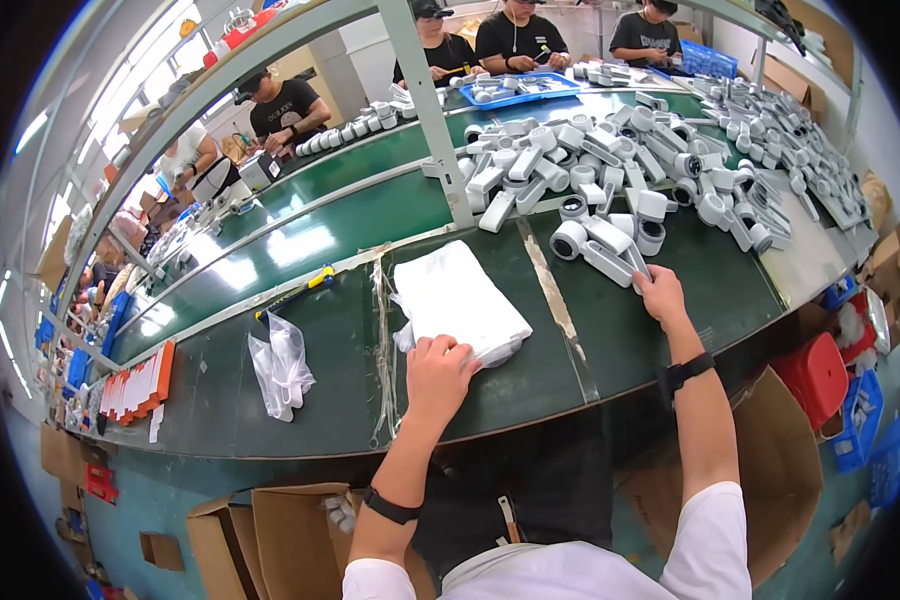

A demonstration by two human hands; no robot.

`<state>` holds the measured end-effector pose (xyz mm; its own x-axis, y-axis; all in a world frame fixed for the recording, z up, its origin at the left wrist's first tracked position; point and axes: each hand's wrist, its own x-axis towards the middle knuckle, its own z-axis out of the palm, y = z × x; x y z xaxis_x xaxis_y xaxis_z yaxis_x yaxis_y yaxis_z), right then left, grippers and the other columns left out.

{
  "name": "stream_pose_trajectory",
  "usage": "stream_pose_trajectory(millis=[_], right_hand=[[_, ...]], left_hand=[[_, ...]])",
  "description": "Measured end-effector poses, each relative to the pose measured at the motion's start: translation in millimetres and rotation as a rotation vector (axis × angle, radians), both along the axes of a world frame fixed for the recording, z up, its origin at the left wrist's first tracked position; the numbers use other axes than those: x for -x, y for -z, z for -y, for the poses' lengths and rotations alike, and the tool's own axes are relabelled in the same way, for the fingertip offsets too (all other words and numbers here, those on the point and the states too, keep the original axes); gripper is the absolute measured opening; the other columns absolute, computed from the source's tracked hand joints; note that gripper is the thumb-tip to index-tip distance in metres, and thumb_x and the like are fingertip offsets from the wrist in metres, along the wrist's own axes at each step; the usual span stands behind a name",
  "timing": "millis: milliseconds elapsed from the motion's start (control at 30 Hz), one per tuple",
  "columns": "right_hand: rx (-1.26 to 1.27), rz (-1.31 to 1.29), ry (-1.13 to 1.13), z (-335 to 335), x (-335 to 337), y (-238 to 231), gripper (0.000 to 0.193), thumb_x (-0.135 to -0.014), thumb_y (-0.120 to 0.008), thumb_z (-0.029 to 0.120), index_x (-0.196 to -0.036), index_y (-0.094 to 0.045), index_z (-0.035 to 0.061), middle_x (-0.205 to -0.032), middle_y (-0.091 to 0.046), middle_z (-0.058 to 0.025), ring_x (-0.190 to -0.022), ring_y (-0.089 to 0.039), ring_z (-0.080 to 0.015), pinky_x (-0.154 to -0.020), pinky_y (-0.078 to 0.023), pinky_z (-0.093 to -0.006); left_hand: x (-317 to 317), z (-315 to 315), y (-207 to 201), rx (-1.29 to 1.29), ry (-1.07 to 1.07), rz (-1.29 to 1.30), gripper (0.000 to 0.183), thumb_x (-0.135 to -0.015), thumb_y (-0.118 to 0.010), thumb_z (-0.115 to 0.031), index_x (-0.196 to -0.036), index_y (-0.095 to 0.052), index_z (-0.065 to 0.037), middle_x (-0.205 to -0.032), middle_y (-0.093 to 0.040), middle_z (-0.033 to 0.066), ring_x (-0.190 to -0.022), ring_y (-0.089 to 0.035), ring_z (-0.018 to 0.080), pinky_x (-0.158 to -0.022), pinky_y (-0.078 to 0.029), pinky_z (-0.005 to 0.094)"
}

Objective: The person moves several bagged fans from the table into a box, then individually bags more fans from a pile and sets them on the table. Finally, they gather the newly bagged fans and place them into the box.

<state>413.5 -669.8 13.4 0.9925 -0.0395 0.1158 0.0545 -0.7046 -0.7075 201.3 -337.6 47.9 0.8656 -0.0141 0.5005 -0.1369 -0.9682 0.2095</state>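
Note:
My left hand point(437, 378) is closed at the near left corner of a stack of thin white plastic bags point(460, 300), its fingers curled onto the edge. To the right, my right hand point(660, 296) grips the slim arm of a white plastic housing point(606, 262) with a rounded end, at the near edge of a large heap. The heap point(610, 165) holds many similar white housings, some with dark round ends. Part of the held housing is hidden by my fingers and its neighbours.
On the green bench point(670, 350), left of the bags, lie a crumpled clear bag point(280, 368), a yellow-and-black cutter point(305, 290) and orange-white boxes point(138, 386). A metal post point(425, 100) rises behind the bags. Co-workers sit across the bench. Cardboard boxes point(295, 545) and a red stool point(812, 378) stand below.

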Motion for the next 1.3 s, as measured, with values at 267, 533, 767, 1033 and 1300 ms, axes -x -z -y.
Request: stream_pose_trajectory(millis=[267,533,767,1033,1300], right_hand=[[-0.762,-0.145,0.142,21,42,-31,0.028,-0.096,-0.058,0.027,-0.094,-0.068,0.0002,-0.077,-0.064,-0.0015,-0.064,-0.058,-0.0093,-0.056,-0.046,-0.0218],[-1.343,-0.120,-0.205,18,125,-34,0.039,-0.091,-0.055,0.005,-0.129,-0.052,-0.0054,-0.110,-0.066,-0.0109,-0.088,-0.068,-0.0194,-0.075,-0.058,-0.0313],[-1.510,-0.314,-0.416,-17,170,-25,0.063,-0.063,-0.056,-0.004,-0.125,-0.047,0.0044,-0.100,-0.060,-0.0125,-0.074,-0.066,-0.0329,-0.069,-0.057,-0.0463],[-1.317,-0.391,-0.514,-51,194,-17,0.048,-0.068,-0.056,0.001,-0.116,-0.050,0.0034,-0.086,-0.064,-0.0159,-0.062,-0.063,-0.0248,-0.057,-0.053,-0.0343],[-1.040,-0.433,-0.669,-67,217,-21,0.040,-0.077,-0.057,-0.003,-0.117,-0.054,0.0018,-0.086,-0.065,-0.0103,-0.066,-0.062,-0.0167,-0.061,-0.050,-0.0291]], left_hand=[[-12,-9,6,0.156,-0.026,-0.022,0.016,-0.078,-0.072,-0.020,-0.088,-0.073,-0.006,-0.087,-0.066,0.0093,-0.085,-0.059,0.0300,-0.075,-0.047,0.0400],[-21,-14,6,0.125,-0.033,-0.018,0.009,-0.084,-0.066,-0.014,-0.089,-0.068,-0.008,-0.087,-0.065,0.0084,-0.087,-0.058,0.0305,-0.075,-0.045,0.0430],[-15,-2,-5,0.489,0.018,0.075,0.016,-0.085,-0.062,-0.006,-0.100,-0.064,0.000,-0.087,-0.065,0.0163,-0.082,-0.061,0.0332,-0.075,-0.049,0.0414],[-12,-10,0,0.231,0.089,0.037,0.022,-0.085,-0.067,-0.012,-0.103,-0.066,0.001,-0.084,-0.064,0.0133,-0.072,-0.062,0.0252,-0.066,-0.049,0.0330],[-14,7,-14,0.853,0.084,-0.026,0.020,-0.089,-0.069,-0.017,-0.095,-0.070,0.002,-0.079,-0.068,0.0047,-0.066,-0.058,0.0095,-0.059,-0.046,0.0251]])
